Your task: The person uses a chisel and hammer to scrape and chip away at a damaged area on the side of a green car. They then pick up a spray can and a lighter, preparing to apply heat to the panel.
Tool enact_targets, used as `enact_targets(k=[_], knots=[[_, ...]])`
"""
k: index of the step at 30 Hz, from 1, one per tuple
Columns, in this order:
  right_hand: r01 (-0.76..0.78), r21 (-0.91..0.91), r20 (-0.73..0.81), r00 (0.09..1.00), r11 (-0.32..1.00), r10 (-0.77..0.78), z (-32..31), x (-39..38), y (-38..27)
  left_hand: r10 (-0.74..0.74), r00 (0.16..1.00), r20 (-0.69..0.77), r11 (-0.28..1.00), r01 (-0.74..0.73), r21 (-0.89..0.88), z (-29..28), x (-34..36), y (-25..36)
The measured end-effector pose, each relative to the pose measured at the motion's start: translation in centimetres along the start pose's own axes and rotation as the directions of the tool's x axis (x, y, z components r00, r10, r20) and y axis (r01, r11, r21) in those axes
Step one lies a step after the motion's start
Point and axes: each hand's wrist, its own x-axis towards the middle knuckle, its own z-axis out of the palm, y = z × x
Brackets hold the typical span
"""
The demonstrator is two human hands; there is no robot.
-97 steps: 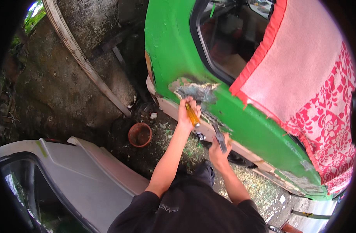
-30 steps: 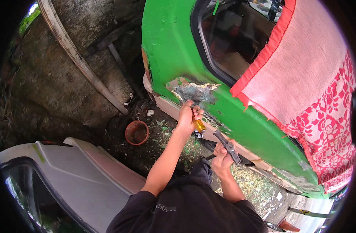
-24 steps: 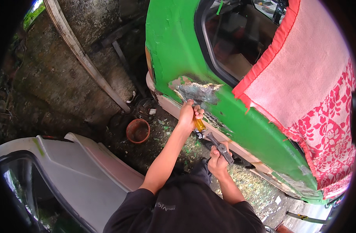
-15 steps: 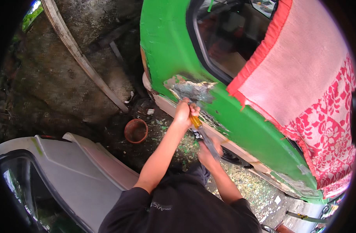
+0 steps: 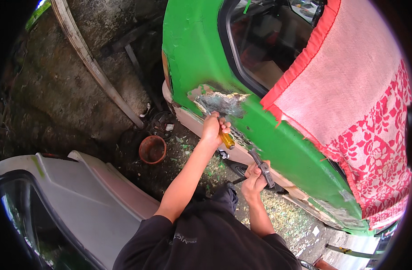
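Observation:
A screwdriver-like tool with a translucent yellow handle (image 5: 227, 140) is gripped in my left hand (image 5: 212, 128); my fingers hide its blade. Its front end is turned toward the scraped patch (image 5: 226, 104) on the green car body (image 5: 287, 135), where paint and filler are gone and grey metal shows. Lower right of the handle, my right hand (image 5: 254, 182) is closed round a hammer (image 5: 262, 169). The dark steel hammer head stands apart from the handle's end, and the fist covers most of its shaft.
A pink and red patterned cloth (image 5: 350, 85) drapes over the car beside its dark window (image 5: 269, 45). A grey car (image 5: 89, 198) stands close on my left. On the chip-strewn ground sits a reddish-brown pot (image 5: 153, 149); a long pale strip (image 5: 93, 63) leans behind it.
My right hand has swung the hammer away from the yellow handle's end, to the right, and its head has turned. My left hand keeps its hold in nearly the same place.

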Motion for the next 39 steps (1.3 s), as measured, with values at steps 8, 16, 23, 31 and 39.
enact_targets(k=[8,16,23,31,39], knots=[[0.21,-0.29,0.173,0.971,0.934,-0.165,-0.8,-1.1,0.3,0.026,0.999,-0.034,0.999,-0.025,0.031,0.3,-0.4,0.7],[0.277,-0.597,0.353,0.933,0.753,-0.063,1.5,-1.2,3.9,-0.05,0.999,0.011,0.997,0.051,-0.06,-4.3,4.0,1.8],[-0.009,-0.465,0.154,0.984,0.885,0.091,1.2,-0.5,2.5,-0.043,0.99,-0.132,0.996,0.053,0.067,-2.6,1.6,2.1],[0.061,-0.392,0.167,0.986,0.918,0.006,0.7,0.2,2.2,-0.008,0.999,-0.041,0.997,0.011,0.072,-1.0,0.3,1.1],[0.047,-0.374,0.239,0.97,0.926,0.047,0.6,-0.7,2.0,-0.045,0.999,0.003,0.992,0.044,0.122,-1.5,-0.2,1.6]])
